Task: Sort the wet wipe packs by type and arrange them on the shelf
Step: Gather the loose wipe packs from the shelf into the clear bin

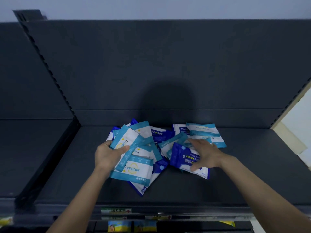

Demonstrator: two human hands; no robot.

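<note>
What can we read here? "75%" in white on the rear dark blue pack, its first digit partly covered, and 酒精 right after it. There's another "75%" on the blue-topped pack to its right. Under the right hand, the front dark blue pack shows 酒精 again, upside down, beside small Latin letters too blurred to make out. The held light blue pack in the left hand has tiny letters, unreadable. The big light blue pack carries upside-down Chinese characters, not sharp enough to read. The shelf-edge labels show red arrows, but their print is a blur.
</note>
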